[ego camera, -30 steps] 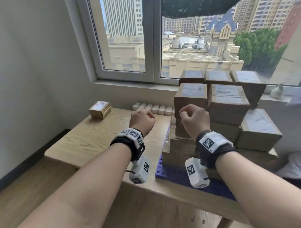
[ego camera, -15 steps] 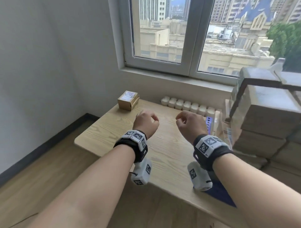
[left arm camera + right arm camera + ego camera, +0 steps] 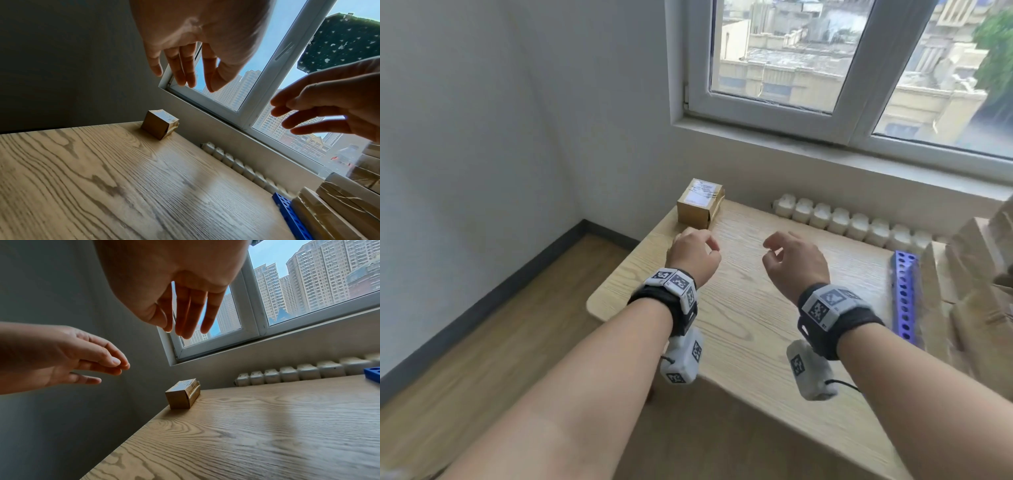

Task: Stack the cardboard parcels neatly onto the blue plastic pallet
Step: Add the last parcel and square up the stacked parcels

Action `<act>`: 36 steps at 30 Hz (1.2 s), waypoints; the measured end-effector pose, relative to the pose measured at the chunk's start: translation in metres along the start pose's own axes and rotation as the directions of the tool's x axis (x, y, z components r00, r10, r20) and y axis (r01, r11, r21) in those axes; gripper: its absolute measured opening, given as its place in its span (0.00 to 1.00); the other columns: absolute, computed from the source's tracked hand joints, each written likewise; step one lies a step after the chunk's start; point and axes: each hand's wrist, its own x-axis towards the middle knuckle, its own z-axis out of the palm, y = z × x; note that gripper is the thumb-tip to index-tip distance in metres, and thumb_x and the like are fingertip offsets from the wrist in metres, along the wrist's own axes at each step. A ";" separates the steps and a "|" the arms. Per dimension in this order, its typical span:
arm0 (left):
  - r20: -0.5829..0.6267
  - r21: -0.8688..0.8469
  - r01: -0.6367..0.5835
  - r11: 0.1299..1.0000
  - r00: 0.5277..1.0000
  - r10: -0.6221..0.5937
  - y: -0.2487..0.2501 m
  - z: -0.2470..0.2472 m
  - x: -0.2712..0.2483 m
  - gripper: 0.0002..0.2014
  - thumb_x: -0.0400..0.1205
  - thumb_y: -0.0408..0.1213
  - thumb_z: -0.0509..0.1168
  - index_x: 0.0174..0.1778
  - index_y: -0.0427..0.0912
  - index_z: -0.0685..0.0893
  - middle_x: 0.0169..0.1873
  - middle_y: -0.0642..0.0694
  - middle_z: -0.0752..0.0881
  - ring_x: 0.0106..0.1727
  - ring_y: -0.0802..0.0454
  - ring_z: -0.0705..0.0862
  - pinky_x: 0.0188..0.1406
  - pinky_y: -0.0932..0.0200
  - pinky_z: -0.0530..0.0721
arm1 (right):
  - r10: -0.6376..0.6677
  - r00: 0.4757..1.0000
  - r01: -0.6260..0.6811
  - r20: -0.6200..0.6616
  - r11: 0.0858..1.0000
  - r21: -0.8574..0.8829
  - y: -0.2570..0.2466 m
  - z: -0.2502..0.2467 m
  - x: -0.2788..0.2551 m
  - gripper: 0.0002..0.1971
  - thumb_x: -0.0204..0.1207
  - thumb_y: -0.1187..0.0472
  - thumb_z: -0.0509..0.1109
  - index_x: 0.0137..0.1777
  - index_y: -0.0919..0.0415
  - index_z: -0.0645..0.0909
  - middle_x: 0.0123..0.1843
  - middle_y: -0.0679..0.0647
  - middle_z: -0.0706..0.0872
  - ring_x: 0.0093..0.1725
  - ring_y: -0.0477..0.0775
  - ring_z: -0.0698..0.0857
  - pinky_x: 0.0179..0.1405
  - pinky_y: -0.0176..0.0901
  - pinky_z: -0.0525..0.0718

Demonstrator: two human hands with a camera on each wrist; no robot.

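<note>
Nearest in: left hand [image 3: 693, 255] and right hand [image 3: 796, 260], both empty, fingers loosely curled and relaxed, hovering side by side above the wooden table [image 3: 756, 325], touching nothing. Looks like a reach for the one loose cardboard parcel [image 3: 700, 205], parked way off at the far left corner of the tabletop, right by the edge (taped up, label on top). Biggest worry there: that close to the edge, so easy to knock off toward the floor with a clumsy brush of the fingertips instead of a proper two-sided grab. Also glossy-looking tape, so possibly slippery if pinched from one side only. Then a long carry across to the blue plastic pallet [image 3: 904, 294] at the right, loaded with a pile of parcels [image 3: 969, 274], mostly cut off at the frame edge and blurry, so hard to say how square or how high. Can't tell where the free slot is either. Risk at that end: bumping the pile on the way in and shoving a row out of line, or plonking the small one down crooked on top and leaving it overhanging. Further back, just the white radiator [image 3: 852, 222] along the wall under the window [image 3: 842, 68], nothing to snag on, probably.
</note>
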 end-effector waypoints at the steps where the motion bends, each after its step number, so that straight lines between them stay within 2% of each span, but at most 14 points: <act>1: 0.007 0.002 0.006 1.000 1.000 -0.006 -0.006 -0.001 0.006 0.05 0.78 0.37 0.64 0.42 0.51 0.83 0.58 0.46 0.80 0.60 0.46 0.79 0.62 0.49 0.79 | -0.002 1.000 0.002 0.005 1.000 -0.004 -0.003 0.006 0.005 0.11 0.80 0.56 0.64 0.59 0.51 0.83 0.54 0.45 0.85 0.50 0.48 0.83 0.50 0.43 0.80; 6: 0.035 0.000 0.031 1.000 0.999 -0.031 -0.032 -0.002 0.040 0.04 0.79 0.38 0.64 0.42 0.51 0.83 0.58 0.47 0.80 0.60 0.46 0.79 0.62 0.49 0.79 | 0.018 1.000 -0.018 0.023 1.000 0.003 -0.010 0.037 0.038 0.11 0.79 0.57 0.64 0.59 0.52 0.84 0.55 0.47 0.85 0.50 0.50 0.84 0.52 0.48 0.83; 10: 0.055 -0.002 0.048 0.999 0.997 -0.047 -0.050 0.003 0.073 0.05 0.78 0.38 0.64 0.41 0.51 0.84 0.57 0.47 0.81 0.61 0.46 0.79 0.64 0.49 0.78 | 0.029 0.999 -0.029 0.043 1.000 0.006 -0.011 0.061 0.070 0.12 0.79 0.58 0.64 0.58 0.53 0.84 0.55 0.47 0.85 0.51 0.49 0.82 0.48 0.43 0.78; 15: 0.046 0.015 0.008 1.000 0.999 -0.009 -0.061 -0.001 0.136 0.06 0.78 0.36 0.64 0.42 0.49 0.86 0.56 0.48 0.80 0.59 0.48 0.79 0.61 0.56 0.77 | 0.069 0.996 -0.070 0.063 0.997 0.017 -0.010 0.085 0.128 0.12 0.79 0.56 0.63 0.59 0.51 0.84 0.54 0.46 0.86 0.51 0.49 0.84 0.52 0.48 0.83; 21: 0.041 0.006 0.066 0.998 0.997 -0.067 -0.075 0.002 0.206 0.06 0.79 0.36 0.64 0.45 0.48 0.86 0.60 0.47 0.79 0.63 0.48 0.77 0.61 0.58 0.74 | 0.127 0.988 -0.129 0.092 0.991 0.023 -0.010 0.103 0.191 0.12 0.78 0.56 0.64 0.58 0.51 0.84 0.53 0.45 0.87 0.52 0.49 0.85 0.54 0.51 0.84; 23: 0.040 -0.012 0.085 0.996 0.996 -0.084 -0.083 0.007 0.221 0.06 0.79 0.36 0.65 0.48 0.48 0.85 0.62 0.47 0.78 0.63 0.48 0.78 0.59 0.58 0.75 | 0.153 0.982 -0.157 0.108 0.987 0.032 -0.008 0.112 0.204 0.12 0.78 0.56 0.64 0.58 0.50 0.84 0.53 0.45 0.87 0.52 0.49 0.85 0.55 0.52 0.85; 27: 0.050 -0.060 0.135 0.989 0.990 -0.132 -0.098 0.017 0.243 0.19 0.78 0.36 0.66 0.66 0.49 0.76 0.68 0.47 0.72 0.63 0.49 0.78 0.55 0.60 0.74 | 0.228 0.960 -0.245 0.162 0.966 0.088 -0.004 0.136 0.220 0.11 0.78 0.56 0.65 0.58 0.50 0.84 0.51 0.44 0.87 0.51 0.47 0.85 0.54 0.49 0.85; 31: 0.119 -0.076 0.186 0.980 0.977 -0.177 -0.109 0.027 0.267 0.26 0.79 0.38 0.67 0.74 0.47 0.70 0.72 0.46 0.70 0.68 0.47 0.75 0.61 0.57 0.72 | 0.314 0.924 -0.356 0.219 0.914 0.192 -0.002 0.159 0.235 0.13 0.79 0.56 0.66 0.62 0.53 0.83 0.52 0.46 0.87 0.50 0.47 0.85 0.55 0.48 0.86; 34: 0.165 -0.053 0.203 0.978 0.967 -0.192 -0.119 0.036 0.281 0.29 0.79 0.39 0.67 0.76 0.45 0.68 0.75 0.47 0.70 0.72 0.47 0.73 0.68 0.53 0.71 | 0.360 0.888 -0.430 0.286 0.870 0.243 -0.002 0.173 0.240 0.16 0.82 0.51 0.66 0.66 0.55 0.80 0.55 0.48 0.85 0.53 0.48 0.83 0.54 0.46 0.83; 36: 0.192 -0.045 0.224 0.974 0.958 -0.212 -0.127 0.042 0.290 0.31 0.79 0.39 0.67 0.79 0.45 0.66 0.77 0.46 0.69 0.75 0.47 0.71 0.72 0.51 0.69 | 0.380 0.865 -0.472 0.329 0.840 0.270 0.000 0.184 0.246 0.20 0.82 0.46 0.65 0.68 0.56 0.78 0.57 0.49 0.85 0.55 0.49 0.83 0.57 0.50 0.84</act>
